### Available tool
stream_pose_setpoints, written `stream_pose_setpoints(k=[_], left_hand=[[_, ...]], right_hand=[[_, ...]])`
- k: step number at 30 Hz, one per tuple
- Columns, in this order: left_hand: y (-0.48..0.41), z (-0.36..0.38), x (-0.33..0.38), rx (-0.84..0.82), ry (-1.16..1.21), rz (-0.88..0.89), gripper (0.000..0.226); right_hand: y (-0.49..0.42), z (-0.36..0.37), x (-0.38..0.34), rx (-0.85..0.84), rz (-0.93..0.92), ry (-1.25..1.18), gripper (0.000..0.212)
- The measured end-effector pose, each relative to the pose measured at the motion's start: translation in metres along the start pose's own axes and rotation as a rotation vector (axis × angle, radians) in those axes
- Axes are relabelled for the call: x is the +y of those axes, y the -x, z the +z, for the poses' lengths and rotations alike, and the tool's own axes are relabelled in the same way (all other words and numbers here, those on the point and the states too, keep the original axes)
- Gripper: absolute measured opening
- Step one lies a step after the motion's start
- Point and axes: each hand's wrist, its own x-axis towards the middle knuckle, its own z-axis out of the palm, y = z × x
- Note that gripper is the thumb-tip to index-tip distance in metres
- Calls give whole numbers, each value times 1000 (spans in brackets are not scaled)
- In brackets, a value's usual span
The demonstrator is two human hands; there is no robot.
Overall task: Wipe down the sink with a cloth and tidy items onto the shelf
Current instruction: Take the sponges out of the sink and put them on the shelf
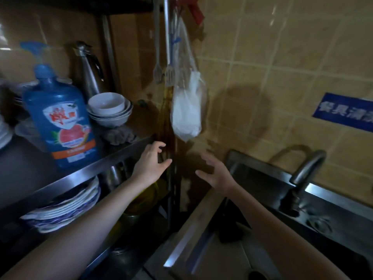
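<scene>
Both hands empty

- Left hand [150, 162]: fingers spread and loosely curved, gripping nothing, hovering just off the front right corner of the brushed-steel shelf [84, 170]
- Right hand [215, 174]: fingers splayed, palm turned inward, gripping nothing, in the air between the shelf corner and the stainless-steel sink [260, 167]

Key relation: the crumpled grey cloth [120, 135] lies on the shelf top, up and to the left of the left hand, near it but apart. The shelf lip sits between them. The left hand is the nearer of the 2. The right hand is well apart and would have to cross over the left. The cloth's long axis runs roughly along the shelf's front edge, and its right end points toward the left fingertips.

Cloth position: just in front of the stack of white ceramic bowls [109, 110]. Contact with the lowest bowl looks likely, but blur prevents certainty. It sits right of the tall blue plastic detergent bottle [60, 122], clear of it.

Cloth appearance: dull grey, bunched in soft lumpy folds, no flat edge showing. Wet or dry: cannot tell.

Judgement: limp fabric, so it should drape when lifted. A top pinch on the near right lump looks easiest. The risk is nudging the bowls behind it. Whether the cloth is due for fetching or already tidied, 1 frame does not settle
</scene>
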Motion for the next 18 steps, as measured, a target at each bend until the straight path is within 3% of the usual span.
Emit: stream_pose_setpoints(k=[10,18], left_hand=[[-7,112,6,-279,26,54,40],[21,209,26,-546,81,103,35]], right_hand=[[52,-23,87,178,210,31,65],[121,-33,162,329,484,-88,61]])
